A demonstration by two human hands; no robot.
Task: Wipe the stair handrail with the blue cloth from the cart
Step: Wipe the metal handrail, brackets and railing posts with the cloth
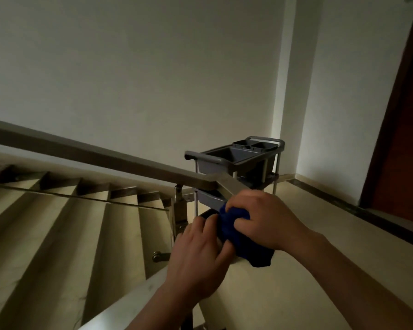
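The blue cloth [238, 231] is being held bunched between the two hands, just below the corner where the stair handrail [93, 154] is turning downward. The rail's short angled section is being covered by the cloth and the right hand [266, 220], so whether the cloth is pressing on it cannot be told for certain. The cloth is being gripped from above by the right hand, whose fingers are being curled down over the folds. The left hand [198, 257] is being kept against the cloth's left side, with its fingers bent and its thumb tucked at the fabric's edge. A loose corner of the cloth is being left hanging below the right wrist. The grey cart [235, 160] is being seen just behind the handrail corner, on the landing floor [324, 236], with two dark bins being carried in its top tray. The stairs [57, 222] are being shown to the left, and a reddish door [405, 144] at the right edge.
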